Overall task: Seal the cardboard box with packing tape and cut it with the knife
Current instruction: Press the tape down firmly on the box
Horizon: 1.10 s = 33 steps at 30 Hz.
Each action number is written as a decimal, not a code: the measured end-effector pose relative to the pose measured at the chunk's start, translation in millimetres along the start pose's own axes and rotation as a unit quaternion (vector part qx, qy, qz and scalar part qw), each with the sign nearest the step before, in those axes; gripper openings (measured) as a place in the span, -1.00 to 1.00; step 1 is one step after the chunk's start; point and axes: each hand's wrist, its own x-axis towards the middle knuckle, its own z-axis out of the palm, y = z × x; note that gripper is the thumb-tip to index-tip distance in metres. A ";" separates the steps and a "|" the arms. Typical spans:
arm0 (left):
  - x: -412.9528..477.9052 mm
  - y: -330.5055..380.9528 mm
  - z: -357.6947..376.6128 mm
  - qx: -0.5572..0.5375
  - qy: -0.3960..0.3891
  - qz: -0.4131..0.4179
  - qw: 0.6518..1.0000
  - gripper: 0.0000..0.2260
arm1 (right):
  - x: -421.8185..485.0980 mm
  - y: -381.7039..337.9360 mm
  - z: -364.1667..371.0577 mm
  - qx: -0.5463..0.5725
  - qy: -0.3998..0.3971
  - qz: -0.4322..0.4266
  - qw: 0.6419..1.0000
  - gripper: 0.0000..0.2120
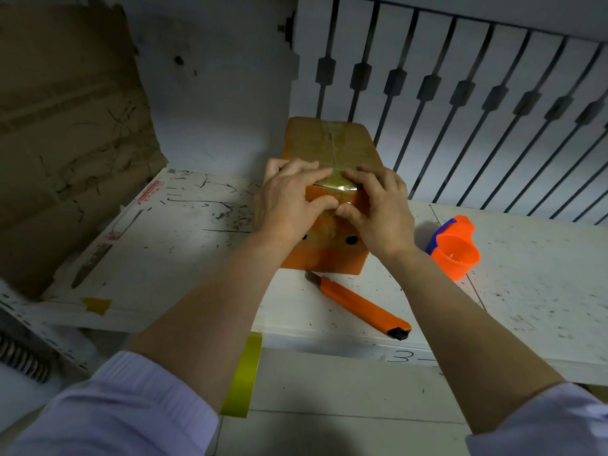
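A small cardboard box (332, 139) with orange sides stands on the white table (184, 245), brown top facing up. A strip of clear packing tape (335, 187) runs along the top and folds over the near edge. My left hand (289, 199) and my right hand (378, 209) lie flat on that near edge, fingers and thumbs pressing the tape end against the box front. The orange utility knife (358, 304) lies on the table just in front of the box, untouched. An orange and blue tape dispenser (455, 248) sits to the right of the box.
A large flattened cardboard sheet (65, 136) leans at the left. A white wall with dark metal bars (460, 93) stands behind the box. A yellow tape strip (245, 376) hangs off the table's front edge, and a small yellow piece (97, 305) sticks near the left corner.
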 end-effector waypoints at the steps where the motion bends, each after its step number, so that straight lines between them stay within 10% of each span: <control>1: 0.4 -0.1 1.1 -0.006 0.001 0.000 1.000 -0.57 | 0.3 1.5 0.2 0.007 -0.001 -0.002 1.000 -0.51; 19: 2.7 -3.7 2.2 -0.046 0.017 0.020 0.999 -0.71 | 4.1 1.2 1.7 0.101 0.043 0.026 0.994 -0.68; 33: -6.7 -12.9 5.0 0.109 -0.049 0.063 0.991 -0.29 | -4.4 5.5 4.6 -0.095 -0.006 -0.014 0.995 -0.13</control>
